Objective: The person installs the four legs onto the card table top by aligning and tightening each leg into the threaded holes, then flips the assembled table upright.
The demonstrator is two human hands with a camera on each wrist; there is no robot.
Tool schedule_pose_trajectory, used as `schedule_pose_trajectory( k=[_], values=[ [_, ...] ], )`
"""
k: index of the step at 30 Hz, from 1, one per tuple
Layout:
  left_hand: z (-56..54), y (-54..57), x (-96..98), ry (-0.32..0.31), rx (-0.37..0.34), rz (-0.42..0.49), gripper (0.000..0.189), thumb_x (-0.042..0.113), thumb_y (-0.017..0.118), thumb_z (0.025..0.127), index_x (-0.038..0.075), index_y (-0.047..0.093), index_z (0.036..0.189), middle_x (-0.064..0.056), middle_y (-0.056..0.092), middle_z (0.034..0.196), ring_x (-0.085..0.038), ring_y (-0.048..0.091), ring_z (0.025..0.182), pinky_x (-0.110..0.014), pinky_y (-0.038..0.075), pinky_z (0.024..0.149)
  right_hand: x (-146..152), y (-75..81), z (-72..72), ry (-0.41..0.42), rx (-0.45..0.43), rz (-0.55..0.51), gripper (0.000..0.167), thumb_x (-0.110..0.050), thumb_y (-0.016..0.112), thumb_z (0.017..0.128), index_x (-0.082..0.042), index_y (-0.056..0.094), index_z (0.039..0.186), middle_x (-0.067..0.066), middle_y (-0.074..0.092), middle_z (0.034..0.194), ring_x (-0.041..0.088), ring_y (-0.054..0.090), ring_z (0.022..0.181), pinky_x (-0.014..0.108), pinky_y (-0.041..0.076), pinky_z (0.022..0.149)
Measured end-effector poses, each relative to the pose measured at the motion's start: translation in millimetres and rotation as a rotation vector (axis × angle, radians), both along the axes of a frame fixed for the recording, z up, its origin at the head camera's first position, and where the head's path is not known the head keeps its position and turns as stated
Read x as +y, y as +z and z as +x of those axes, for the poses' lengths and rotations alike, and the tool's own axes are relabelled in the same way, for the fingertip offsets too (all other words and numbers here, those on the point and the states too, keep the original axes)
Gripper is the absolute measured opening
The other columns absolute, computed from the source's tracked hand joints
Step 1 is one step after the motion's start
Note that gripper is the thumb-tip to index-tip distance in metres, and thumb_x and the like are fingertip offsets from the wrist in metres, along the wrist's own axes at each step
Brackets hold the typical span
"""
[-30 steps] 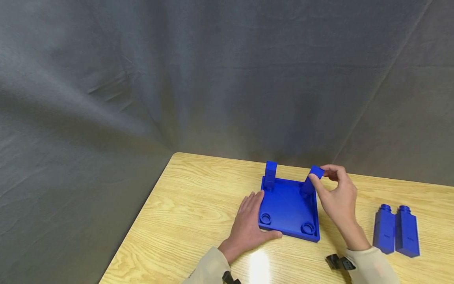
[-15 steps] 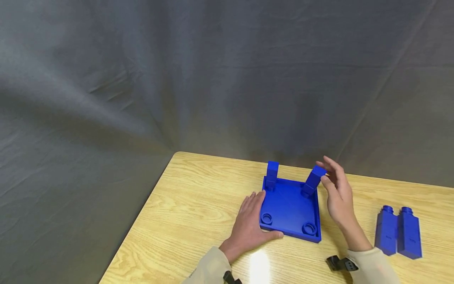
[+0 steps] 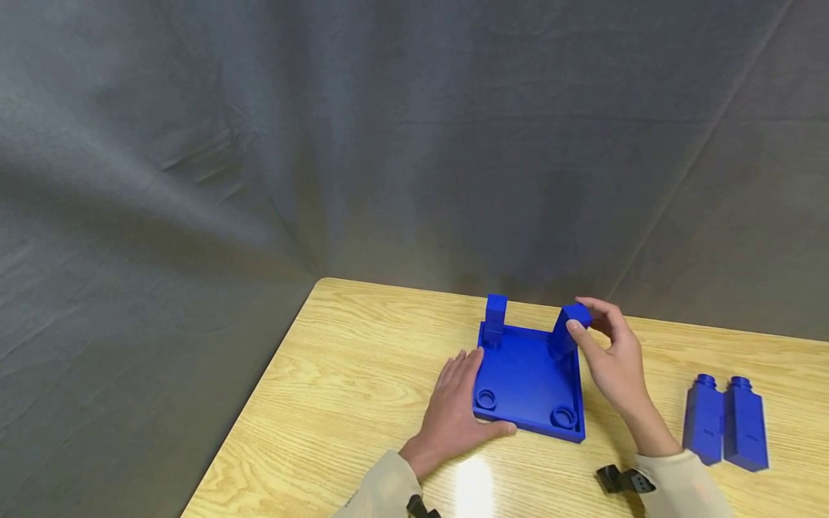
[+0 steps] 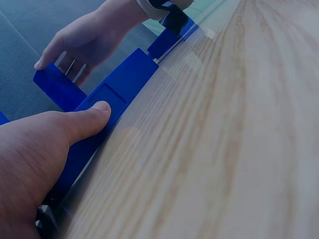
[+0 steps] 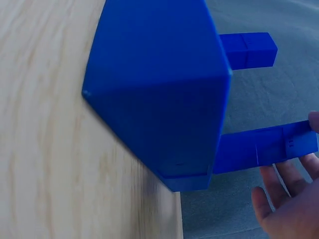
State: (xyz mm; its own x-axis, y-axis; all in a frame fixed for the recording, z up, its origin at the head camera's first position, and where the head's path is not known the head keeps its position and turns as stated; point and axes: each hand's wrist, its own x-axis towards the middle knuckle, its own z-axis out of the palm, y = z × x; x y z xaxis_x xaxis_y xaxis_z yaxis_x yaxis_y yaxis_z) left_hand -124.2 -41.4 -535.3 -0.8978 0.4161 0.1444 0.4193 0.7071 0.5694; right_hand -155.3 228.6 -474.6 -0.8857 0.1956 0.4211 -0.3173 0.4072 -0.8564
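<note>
A blue square tray-like base (image 3: 524,381) lies on the table, with ring sockets at its near left (image 3: 486,399) and near right (image 3: 564,416) corners. My left hand (image 3: 450,414) holds its near-left corner, fingers along the left side; in the left wrist view the thumb (image 4: 92,119) presses the front wall. Square blue legs stand at both far corners, the left one (image 3: 495,316) upright. Around the top of the far-right leg (image 3: 561,337), leaning slightly right, my right hand (image 3: 615,360) has its thumb and fingers. The right wrist view shows this leg (image 5: 249,149) with fingers along it.
Two more blue legs with threaded necks, a left one (image 3: 704,424) and a right one (image 3: 746,429), lie side by side on the wooden table (image 3: 337,374), right of my right forearm. A grey curtain (image 3: 453,144) hangs behind the table.
My right hand has loosened from the far-right leg, which leaned outward, and then taken hold of it again; the leg now stands straighter. My left hand and the base have stayed put.
</note>
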Motion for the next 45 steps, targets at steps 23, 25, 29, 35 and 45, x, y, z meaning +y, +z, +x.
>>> schedule_pose_trajectory(
  k=[23, 25, 29, 35, 45],
  values=[
    [-1.0, -0.1, 1.1, 0.001, -0.012, -0.009, 0.127, 0.07, 0.086, 0.085, 0.016, 0.02, 0.179, -0.002, 0.031, 0.182, -0.025, 0.023, 0.17, -0.045, 0.017, 0.141, 4, 1.6, 1.0, 0.163, 0.023, -0.165, 0.045, -0.01, 0.044, 0.119, -0.003, 0.054, 0.162, -0.02, 0.071, 0.138, -0.005, 0.059, 0.133, 0.008, 0.043, 0.107],
    [-0.2, 0.9, 0.6, 0.002, -0.022, -0.008, 0.127, 0.07, 0.086, 0.085, 0.017, 0.019, 0.179, -0.002, 0.03, 0.182, -0.025, 0.022, 0.17, -0.045, 0.016, 0.141, 6, 2.0, 0.2, 0.227, -0.002, -0.21, 0.045, -0.012, 0.044, 0.12, -0.002, 0.054, 0.162, -0.019, 0.073, 0.137, -0.003, 0.058, 0.136, 0.009, 0.041, 0.11],
    [0.7, 2.4, -0.1, 0.003, -0.026, -0.006, 0.126, 0.069, 0.086, 0.085, 0.016, 0.02, 0.179, -0.002, 0.031, 0.182, -0.026, 0.022, 0.17, -0.045, 0.017, 0.141, 7, 1.7, -1.2, 0.25, -0.023, -0.242, 0.042, -0.014, 0.047, 0.12, 0.0, 0.06, 0.156, -0.015, 0.077, 0.132, 0.0, 0.061, 0.134, 0.01, 0.042, 0.11],
    [0.2, 2.6, 0.3, 0.004, -0.024, -0.008, 0.127, 0.069, 0.087, 0.085, 0.015, 0.02, 0.179, -0.003, 0.031, 0.182, -0.026, 0.022, 0.171, -0.044, 0.016, 0.141, 3, 0.1, -3.4, 0.079, -0.049, -0.192, 0.034, -0.004, 0.066, 0.11, 0.003, 0.068, 0.144, -0.019, 0.071, 0.118, -0.001, 0.065, 0.111, 0.008, 0.051, 0.095],
    [-0.4, 0.5, 0.5, 0.002, -0.02, -0.007, 0.128, 0.068, 0.087, 0.085, 0.016, 0.019, 0.179, -0.003, 0.031, 0.182, -0.026, 0.022, 0.17, -0.045, 0.017, 0.141, -6, -0.1, -0.9, -0.195, -0.028, -0.07, 0.034, -0.005, 0.088, 0.092, 0.007, 0.068, 0.117, -0.03, 0.063, 0.102, -0.004, 0.059, 0.103, 0.013, 0.044, 0.094]
  ],
)
